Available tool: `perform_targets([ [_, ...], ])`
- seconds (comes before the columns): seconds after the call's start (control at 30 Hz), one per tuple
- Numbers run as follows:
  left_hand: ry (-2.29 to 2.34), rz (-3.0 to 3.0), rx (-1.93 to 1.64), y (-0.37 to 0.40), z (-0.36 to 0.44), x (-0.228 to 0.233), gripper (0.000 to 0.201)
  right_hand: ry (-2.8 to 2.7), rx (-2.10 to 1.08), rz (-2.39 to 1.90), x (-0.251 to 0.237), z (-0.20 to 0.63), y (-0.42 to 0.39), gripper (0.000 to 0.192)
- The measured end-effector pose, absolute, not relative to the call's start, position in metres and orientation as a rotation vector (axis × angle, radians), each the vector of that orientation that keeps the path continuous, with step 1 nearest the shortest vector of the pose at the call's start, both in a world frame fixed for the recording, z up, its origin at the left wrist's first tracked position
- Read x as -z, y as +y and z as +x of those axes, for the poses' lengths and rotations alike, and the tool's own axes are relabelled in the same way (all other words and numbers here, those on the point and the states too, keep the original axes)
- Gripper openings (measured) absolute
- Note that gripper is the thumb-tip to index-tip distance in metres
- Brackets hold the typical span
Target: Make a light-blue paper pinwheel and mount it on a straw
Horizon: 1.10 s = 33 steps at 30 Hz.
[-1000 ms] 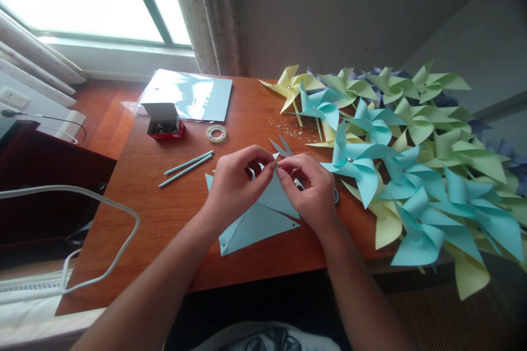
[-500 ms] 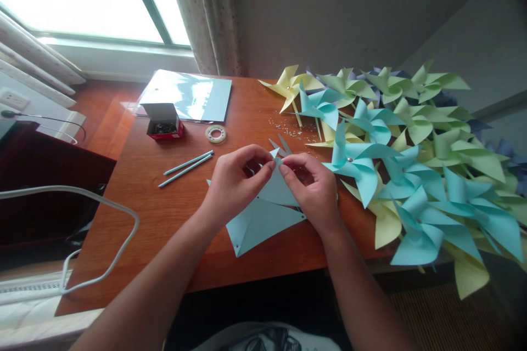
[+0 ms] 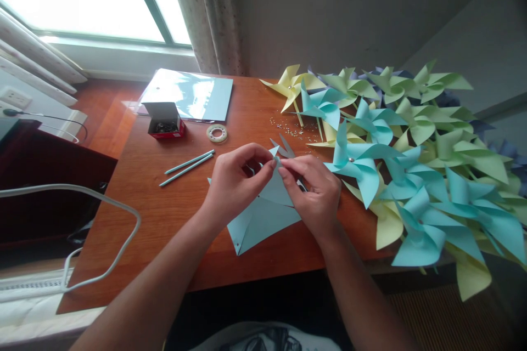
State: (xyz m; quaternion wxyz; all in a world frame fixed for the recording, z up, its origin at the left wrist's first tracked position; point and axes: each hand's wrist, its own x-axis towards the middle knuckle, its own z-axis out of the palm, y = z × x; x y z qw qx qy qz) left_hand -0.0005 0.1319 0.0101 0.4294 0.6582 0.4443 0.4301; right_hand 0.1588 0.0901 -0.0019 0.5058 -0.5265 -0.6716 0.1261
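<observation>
A cut light-blue paper square [image 3: 263, 219] lies near the front of the wooden table [image 3: 173, 214]. My left hand [image 3: 236, 181] and my right hand [image 3: 315, 192] meet above its middle, both pinching folded paper corners together at the fingertips. Grey scissors [image 3: 282, 148] lie just behind my hands, partly hidden by them. Two thin blue sticks [image 3: 187, 167] rest to the left of my left hand.
A large heap of blue, yellow and green paper pinwheels [image 3: 411, 164] covers the table's right side. A roll of tape [image 3: 216, 132], a small open box [image 3: 165, 120], blue paper sheets [image 3: 189, 96] and scattered small pins [image 3: 288, 127] lie farther back. A white cable [image 3: 102, 219] loops at left.
The paper square has been turned under my hands, so its loose flap now points to the lower left. My fingers have stayed pinched at its centre.
</observation>
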Motion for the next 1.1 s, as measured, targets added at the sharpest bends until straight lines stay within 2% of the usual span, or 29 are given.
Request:
perform_targets([
  [0.17,1.120,1.686,-1.124,0.132,0.001,-0.008,0.009,-1.666,-0.151,-1.199,0.006,0.157,0.091,0.016],
  [0.6,1.183,1.986,-1.159,0.129,0.003,-0.011,0.004,-1.736,-0.096,-1.215,0.010,0.157,0.092,0.020],
  [0.9,1.177,1.885,-1.135,0.131,0.001,-0.012,0.008,-1.720,-0.198,-1.226,0.005,0.158,0.090,0.021],
  [1.1,1.141,1.894,-1.097,0.130,0.002,-0.015,0.009,-1.510,-0.531,-1.260,-0.003,0.161,0.091,0.016],
])
